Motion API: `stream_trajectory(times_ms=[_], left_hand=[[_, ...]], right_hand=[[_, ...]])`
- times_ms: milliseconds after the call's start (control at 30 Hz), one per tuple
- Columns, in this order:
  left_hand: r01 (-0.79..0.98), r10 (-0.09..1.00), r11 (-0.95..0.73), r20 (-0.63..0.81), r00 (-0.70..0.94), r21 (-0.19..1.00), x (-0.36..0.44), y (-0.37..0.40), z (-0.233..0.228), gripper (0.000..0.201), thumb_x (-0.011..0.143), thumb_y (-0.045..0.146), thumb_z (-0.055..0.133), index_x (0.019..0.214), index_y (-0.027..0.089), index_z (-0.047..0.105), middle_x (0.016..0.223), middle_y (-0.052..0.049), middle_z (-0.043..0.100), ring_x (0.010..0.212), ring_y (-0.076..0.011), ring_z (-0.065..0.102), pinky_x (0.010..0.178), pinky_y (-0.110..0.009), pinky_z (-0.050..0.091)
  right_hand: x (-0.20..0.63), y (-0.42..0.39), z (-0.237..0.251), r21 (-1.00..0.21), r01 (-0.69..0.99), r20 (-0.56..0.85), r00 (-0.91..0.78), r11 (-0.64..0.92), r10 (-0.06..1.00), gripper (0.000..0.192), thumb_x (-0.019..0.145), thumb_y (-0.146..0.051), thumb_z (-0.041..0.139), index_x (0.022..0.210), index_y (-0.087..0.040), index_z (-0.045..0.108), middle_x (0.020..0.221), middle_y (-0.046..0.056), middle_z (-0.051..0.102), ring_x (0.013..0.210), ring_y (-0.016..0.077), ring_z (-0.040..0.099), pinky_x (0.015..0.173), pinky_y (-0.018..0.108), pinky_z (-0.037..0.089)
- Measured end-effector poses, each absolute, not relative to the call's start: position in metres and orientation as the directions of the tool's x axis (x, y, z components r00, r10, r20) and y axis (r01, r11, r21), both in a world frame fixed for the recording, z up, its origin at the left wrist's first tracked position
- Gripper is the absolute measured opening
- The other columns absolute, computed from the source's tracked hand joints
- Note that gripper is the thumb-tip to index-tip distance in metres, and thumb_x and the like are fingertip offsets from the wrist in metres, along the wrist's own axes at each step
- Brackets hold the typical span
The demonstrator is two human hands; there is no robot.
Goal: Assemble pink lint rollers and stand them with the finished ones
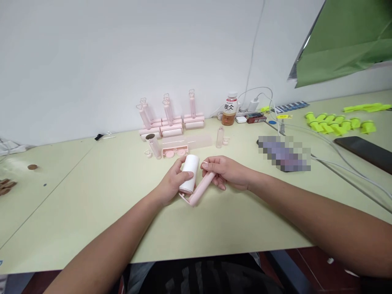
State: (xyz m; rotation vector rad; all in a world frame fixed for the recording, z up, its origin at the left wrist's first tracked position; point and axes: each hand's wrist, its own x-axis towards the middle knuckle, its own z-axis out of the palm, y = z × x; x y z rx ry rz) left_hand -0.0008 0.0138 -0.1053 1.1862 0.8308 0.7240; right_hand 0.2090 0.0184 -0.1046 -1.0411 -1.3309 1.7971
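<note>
My left hand (172,179) is closed around a white lint roll (190,170), its thumb lying across the roll. A pale pink lint roller handle (200,191) slants beside the roll, and its lower end joins a thin pink arm near the roll's bottom. At the handle's upper end, my right hand (228,171) has its thumb and fingers closed; a small pale piece shows at the fingertips. Just beyond my hands lie a pink casing (175,152) with round parts inside, a clear pink tube (154,147) and a second tube (219,137).
Several pink lint rollers (172,130) stand upright by the wall. A bottle (229,109), cables and a charger (253,105) are behind to the right. A pixelated flat object (283,154), yellow-green pieces (339,123) and a black phone-like slab (366,152) lie at right.
</note>
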Motion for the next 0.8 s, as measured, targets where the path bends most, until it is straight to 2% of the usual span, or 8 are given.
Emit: stream_trajectory(times_ms=[200, 367, 467, 600, 700, 800], left_hand=[[-0.070, 0.826, 0.189, -0.120, 0.551, 0.979, -0.002, 0.014, -0.107, 0.062, 0.074, 0.037, 0.071, 0.128, 0.023, 0.044, 0.080, 0.001, 0.060, 0.058, -0.0135, 0.058, 0.053, -0.024, 0.043], [-0.062, 0.810, 0.150, -0.087, 0.580, 0.987, -0.004, 0.015, -0.107, 0.057, 0.077, 0.042, 0.070, 0.127, 0.023, 0.048, 0.085, -0.001, 0.062, 0.059, -0.0127, 0.057, 0.054, -0.024, 0.043], [-0.045, 0.790, 0.132, -0.078, 0.608, 0.990, -0.006, 0.015, -0.106, 0.063, 0.076, 0.044, 0.072, 0.130, 0.025, 0.046, 0.087, -0.002, 0.063, 0.059, -0.0131, 0.058, 0.055, -0.025, 0.044], [0.021, 0.760, 0.096, -0.088, 0.644, 0.995, -0.011, 0.016, -0.103, 0.079, 0.075, 0.036, 0.071, 0.144, 0.027, 0.034, 0.098, -0.006, 0.066, 0.068, -0.0171, 0.063, 0.059, -0.027, 0.048], [0.116, 0.779, -0.144, 0.041, 0.626, 0.983, -0.017, 0.019, -0.103, 0.079, 0.077, 0.029, 0.065, 0.149, 0.027, 0.034, 0.121, -0.009, 0.065, 0.093, -0.0236, 0.065, 0.077, -0.033, 0.052], [0.218, 0.746, -0.446, 0.226, 0.627, 0.868, -0.022, 0.022, -0.102, 0.074, 0.078, 0.023, 0.062, 0.148, 0.027, 0.041, 0.140, -0.008, 0.056, 0.119, -0.0284, 0.057, 0.100, -0.038, 0.045]], right_hand=[[0.210, 0.018, -0.105, -0.945, -0.105, -0.231, -0.460, -0.311, 0.857, 0.034, 0.082, -0.045, 0.073, 0.077, -0.014, 0.060, 0.068, 0.000, 0.063, 0.037, 0.0043, 0.047, 0.027, 0.016, 0.041], [0.210, 0.017, -0.103, -0.927, -0.132, -0.250, -0.484, -0.352, 0.839, 0.035, 0.081, -0.045, 0.075, 0.080, -0.015, 0.058, 0.073, 0.001, 0.065, 0.041, 0.0061, 0.053, 0.032, 0.018, 0.050], [0.211, 0.016, -0.102, -0.918, -0.146, -0.248, -0.511, -0.368, 0.823, 0.036, 0.082, -0.048, 0.074, 0.083, -0.016, 0.057, 0.073, 0.001, 0.065, 0.044, 0.0072, 0.056, 0.036, 0.020, 0.054], [0.213, 0.015, -0.102, -0.932, -0.099, -0.242, -0.545, -0.349, 0.802, 0.036, 0.084, -0.049, 0.072, 0.087, -0.017, 0.055, 0.078, 0.001, 0.066, 0.052, 0.0091, 0.062, 0.047, 0.023, 0.059], [0.214, 0.013, -0.101, -0.950, -0.065, -0.219, -0.558, -0.305, 0.801, 0.039, 0.080, -0.047, 0.076, 0.090, -0.018, 0.053, 0.083, 0.001, 0.067, 0.062, 0.0103, 0.066, 0.060, 0.026, 0.062], [0.212, 0.010, -0.100, -0.957, -0.063, -0.199, -0.569, -0.283, 0.798, 0.048, 0.072, -0.050, 0.082, 0.089, -0.019, 0.050, 0.086, 0.001, 0.068, 0.075, 0.0131, 0.070, 0.074, 0.031, 0.061]])
